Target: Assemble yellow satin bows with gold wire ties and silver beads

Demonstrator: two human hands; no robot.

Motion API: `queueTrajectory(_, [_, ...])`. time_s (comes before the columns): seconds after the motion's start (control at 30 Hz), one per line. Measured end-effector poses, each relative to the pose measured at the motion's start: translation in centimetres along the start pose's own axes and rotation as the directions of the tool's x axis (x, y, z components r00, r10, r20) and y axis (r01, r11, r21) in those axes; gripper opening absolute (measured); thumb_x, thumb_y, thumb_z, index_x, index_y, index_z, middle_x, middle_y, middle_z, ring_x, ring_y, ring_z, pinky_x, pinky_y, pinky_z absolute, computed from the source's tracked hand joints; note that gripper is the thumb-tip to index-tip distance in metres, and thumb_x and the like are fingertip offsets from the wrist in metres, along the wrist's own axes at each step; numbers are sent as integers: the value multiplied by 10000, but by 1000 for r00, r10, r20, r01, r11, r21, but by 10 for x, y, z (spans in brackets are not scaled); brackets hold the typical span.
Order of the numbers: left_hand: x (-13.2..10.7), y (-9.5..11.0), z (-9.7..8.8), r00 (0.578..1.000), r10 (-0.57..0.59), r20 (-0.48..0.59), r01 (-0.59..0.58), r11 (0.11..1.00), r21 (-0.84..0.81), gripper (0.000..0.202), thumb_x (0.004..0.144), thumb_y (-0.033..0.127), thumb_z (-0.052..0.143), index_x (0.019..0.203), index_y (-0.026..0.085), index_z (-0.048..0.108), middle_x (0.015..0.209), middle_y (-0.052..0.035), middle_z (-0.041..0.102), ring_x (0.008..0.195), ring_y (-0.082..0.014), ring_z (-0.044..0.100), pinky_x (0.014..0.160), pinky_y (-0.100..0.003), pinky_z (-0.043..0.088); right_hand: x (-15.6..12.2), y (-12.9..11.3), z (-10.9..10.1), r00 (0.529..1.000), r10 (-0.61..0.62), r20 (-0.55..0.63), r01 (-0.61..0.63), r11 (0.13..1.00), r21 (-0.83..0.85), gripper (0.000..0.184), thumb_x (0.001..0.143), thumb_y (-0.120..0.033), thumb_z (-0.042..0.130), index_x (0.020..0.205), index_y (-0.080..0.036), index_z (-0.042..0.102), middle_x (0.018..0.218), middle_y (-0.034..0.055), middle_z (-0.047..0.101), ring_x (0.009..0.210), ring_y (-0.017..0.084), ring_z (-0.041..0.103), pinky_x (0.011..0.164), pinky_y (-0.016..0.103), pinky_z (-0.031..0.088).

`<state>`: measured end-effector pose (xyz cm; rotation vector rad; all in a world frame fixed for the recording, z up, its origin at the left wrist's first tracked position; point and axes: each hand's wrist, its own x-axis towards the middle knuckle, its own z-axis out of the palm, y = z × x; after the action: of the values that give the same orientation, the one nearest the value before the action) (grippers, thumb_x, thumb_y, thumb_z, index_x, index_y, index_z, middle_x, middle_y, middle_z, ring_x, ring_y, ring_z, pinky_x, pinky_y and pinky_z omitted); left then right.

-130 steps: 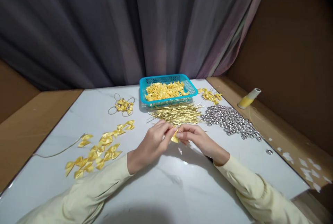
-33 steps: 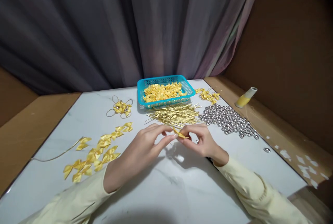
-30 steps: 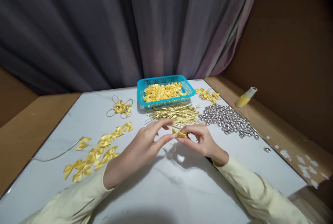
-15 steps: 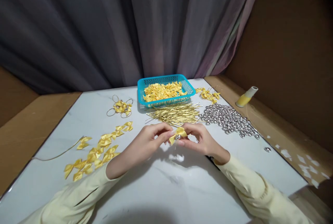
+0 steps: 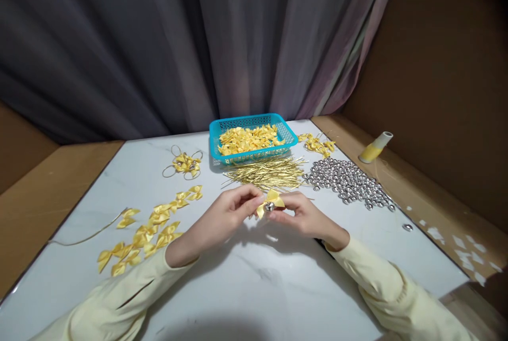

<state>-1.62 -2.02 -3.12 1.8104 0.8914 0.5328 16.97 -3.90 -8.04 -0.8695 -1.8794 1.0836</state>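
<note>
Wires behind fingers and bow, basket beyond, beads alongside

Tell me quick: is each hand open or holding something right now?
Left hand: closed, pinching one side of the yellow ribbon bow.
Right hand: closed, holding the bow's other side, near its silver bead.
</note>
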Motion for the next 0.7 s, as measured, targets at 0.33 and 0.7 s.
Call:
queueTrajectory(0.33, [-6, 2, 5, 984, 138, -112, -118, 979, 168, 193, 898, 296, 434, 809, 171, 550, 769, 3, 577, 706, -121, 522, 642, -237, 407, -1, 1, -4, 1000, -27, -10, 27, 999, -22, 227, 836, -325, 525, 746, -144, 628, 602, -8, 542, 540, 92, 434, 520, 223, 339])
queueTrajectory(0.7, [-7, -6, 9, 897, 440, -47, -353, 776, 523, 141, 912, 141, 389, 858, 167, 517, 783, -14, 550, 720, -119, 516, 680, -236, 415, -1, -9, -8, 999, 31, -27, -26, 986, 167, 230, 818, -384, 533, 793, -155, 550, 693, 0, 504, 600, 93, 458, 520, 208, 367])
